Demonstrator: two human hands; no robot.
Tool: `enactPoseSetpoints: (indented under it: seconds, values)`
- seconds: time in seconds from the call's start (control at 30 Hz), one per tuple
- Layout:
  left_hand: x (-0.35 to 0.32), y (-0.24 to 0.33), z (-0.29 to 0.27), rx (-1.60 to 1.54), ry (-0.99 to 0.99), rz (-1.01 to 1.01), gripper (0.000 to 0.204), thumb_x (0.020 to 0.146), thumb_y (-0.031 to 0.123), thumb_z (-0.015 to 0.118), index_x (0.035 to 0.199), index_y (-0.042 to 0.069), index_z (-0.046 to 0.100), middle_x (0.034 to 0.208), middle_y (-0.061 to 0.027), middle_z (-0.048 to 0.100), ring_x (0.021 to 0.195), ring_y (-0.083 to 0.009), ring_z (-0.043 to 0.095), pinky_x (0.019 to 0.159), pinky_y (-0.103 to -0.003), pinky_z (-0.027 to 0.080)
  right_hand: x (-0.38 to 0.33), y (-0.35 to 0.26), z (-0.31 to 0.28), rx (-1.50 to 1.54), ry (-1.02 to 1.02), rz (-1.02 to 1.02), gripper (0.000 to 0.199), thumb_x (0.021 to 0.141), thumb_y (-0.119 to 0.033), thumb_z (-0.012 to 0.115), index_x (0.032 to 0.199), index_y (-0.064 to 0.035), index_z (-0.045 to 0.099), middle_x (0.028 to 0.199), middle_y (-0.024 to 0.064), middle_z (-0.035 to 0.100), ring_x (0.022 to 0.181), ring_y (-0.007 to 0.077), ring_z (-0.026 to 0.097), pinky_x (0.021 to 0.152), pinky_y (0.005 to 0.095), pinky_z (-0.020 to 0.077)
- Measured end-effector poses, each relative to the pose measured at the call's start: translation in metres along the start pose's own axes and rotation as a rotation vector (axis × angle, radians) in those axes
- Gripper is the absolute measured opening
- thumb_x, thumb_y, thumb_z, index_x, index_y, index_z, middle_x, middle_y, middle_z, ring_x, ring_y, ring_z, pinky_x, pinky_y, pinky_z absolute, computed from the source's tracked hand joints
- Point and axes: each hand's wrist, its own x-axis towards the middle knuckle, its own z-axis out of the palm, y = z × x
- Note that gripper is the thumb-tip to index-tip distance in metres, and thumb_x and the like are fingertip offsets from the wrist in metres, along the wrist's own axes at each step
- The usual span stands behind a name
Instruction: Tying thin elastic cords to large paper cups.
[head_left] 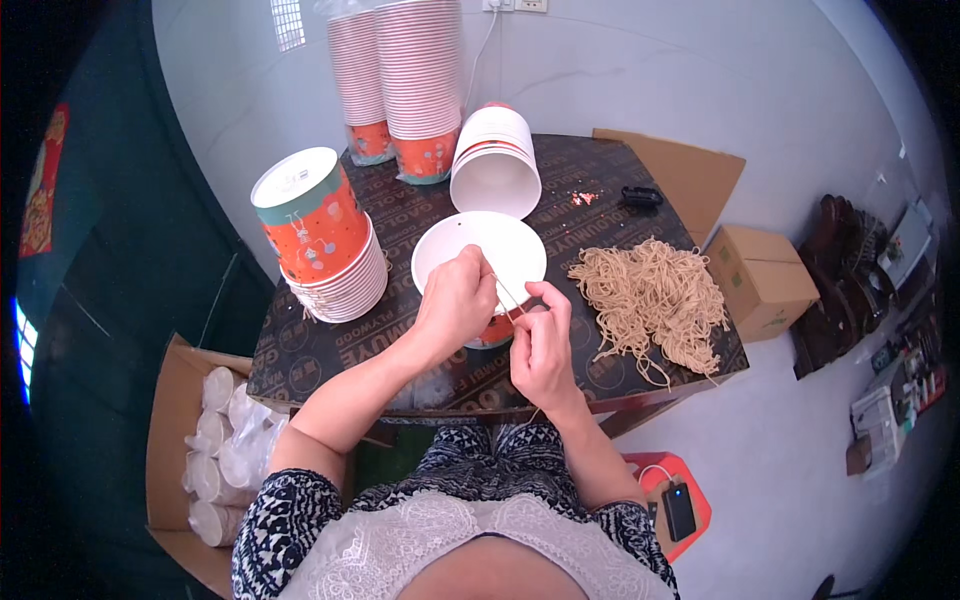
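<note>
The left hand's [462, 292] fingers are closed tight, pinching a cord [508, 293]; the right hand's [543, 352] fingers, narrowly parted, touch it lower down. Both are at one cup [480, 232] on the surface [580, 235], partly hiding its wall; the exact grip is hard to see. Beyond stand two bagged stacks [420, 80], tops cut off; one string pile [655, 305] lies right.

Bright light, dark distorted edges
</note>
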Motion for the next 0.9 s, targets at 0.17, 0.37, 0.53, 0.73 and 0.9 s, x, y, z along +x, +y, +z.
enactPoseSetpoints:
  seconds: [0.17, 0.37, 0.53, 0.73, 0.9]
  values:
    - [-0.002, 0.006, -0.003, 0.027, -0.007, 0.033, 0.010, 0.085, 0.006, 0.060, 0.083, -0.003, 0.057, 0.071, -0.0245, 0.064, 0.072, -0.0417, 0.066, 0.065, -0.048, 0.052, -0.001, -0.001, -0.002, -0.066, 0.041, 0.055, 0.015, 0.081, 0.011, 0.061, 0.092, 0.0018, 0.057, 0.119, 0.0230, 0.051, 0.088, 0.0298, 0.061, 0.071, 0.0370, 0.0513]
    - [-0.014, 0.000, -0.009, 0.174, -0.044, 0.267, 0.007, 0.084, 0.005, 0.062, 0.087, 0.001, 0.058, 0.074, -0.0186, 0.066, 0.070, -0.0383, 0.066, 0.061, -0.046, 0.052, 0.007, -0.001, -0.004, -0.214, 0.077, -0.070, 0.019, 0.080, 0.004, 0.069, 0.096, -0.0021, 0.061, 0.087, 0.0110, 0.059, 0.071, 0.0277, 0.064, 0.060, 0.0360, 0.0519]
    - [-0.019, 0.000, -0.016, 0.208, -0.023, 0.415, 0.006, 0.082, 0.004, 0.064, 0.085, 0.002, 0.059, 0.078, -0.0150, 0.065, 0.070, -0.0362, 0.065, 0.060, -0.044, 0.051, 0.005, -0.003, 0.004, -0.152, 0.098, -0.028, 0.015, 0.082, 0.004, 0.067, 0.094, -0.0016, 0.062, 0.069, 0.0096, 0.060, 0.062, 0.0270, 0.063, 0.056, 0.0342, 0.0507]
    - [-0.020, 0.000, -0.025, 0.150, -0.105, 0.566, 0.009, 0.077, 0.001, 0.066, 0.085, 0.000, 0.062, 0.079, -0.0135, 0.060, 0.079, -0.0339, 0.063, 0.067, -0.043, 0.050, 0.002, -0.012, 0.008, 0.243, 0.105, 0.426, 0.004, 0.091, 0.001, 0.063, 0.094, 0.0034, 0.061, 0.070, 0.0080, 0.065, 0.059, 0.0099, 0.061, 0.053, 0.0246, 0.0456]
    - [-0.018, -0.002, -0.021, 0.114, -0.033, 0.705, 0.018, 0.074, -0.003, 0.071, 0.086, 0.003, 0.060, 0.076, -0.0108, 0.059, 0.081, -0.0318, 0.061, 0.069, -0.039, 0.050, 0.003, -0.015, 0.008, 0.380, 0.099, 0.584, 0.006, 0.096, -0.002, 0.060, 0.094, 0.0038, 0.062, 0.071, -0.0042, 0.059, 0.063, 0.0003, 0.049, 0.057, 0.0168, 0.0405]
